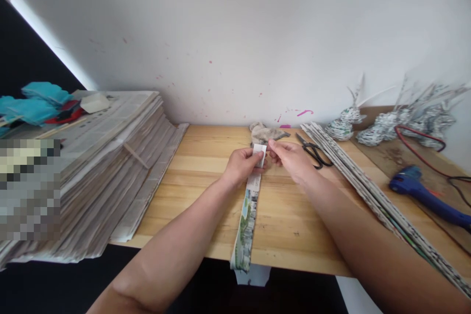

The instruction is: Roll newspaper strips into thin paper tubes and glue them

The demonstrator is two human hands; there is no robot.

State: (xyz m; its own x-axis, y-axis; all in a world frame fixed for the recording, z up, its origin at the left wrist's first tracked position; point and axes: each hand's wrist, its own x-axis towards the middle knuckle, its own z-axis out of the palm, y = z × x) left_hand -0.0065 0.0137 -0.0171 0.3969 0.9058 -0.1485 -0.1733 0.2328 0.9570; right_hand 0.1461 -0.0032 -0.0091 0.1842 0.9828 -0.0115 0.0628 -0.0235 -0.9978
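Note:
A long folded newspaper strip point(247, 216) runs from the middle of the table toward me, its near end hanging over the front edge. My left hand point(243, 166) grips it near the far end, thumb on top. Just right of that white end is my right hand point(289, 157), with thumb and index finger pinched together and the other fingers curled. Whether anything is between those fingertips is too small to tell. A crumpled grey cloth point(265, 133) lies just beyond both hands. Black-handled scissors point(315, 153) rest to the right of my right hand.
A tall stack of newspapers point(121, 157) fills the left side, with blue packets point(42, 103) on top. Rolled paper sticks point(353, 181) lie along the right. Beyond them are a blue glue gun point(423, 191), a red-black cord point(408, 149) and several woven paper pieces point(342, 122) on cardboard.

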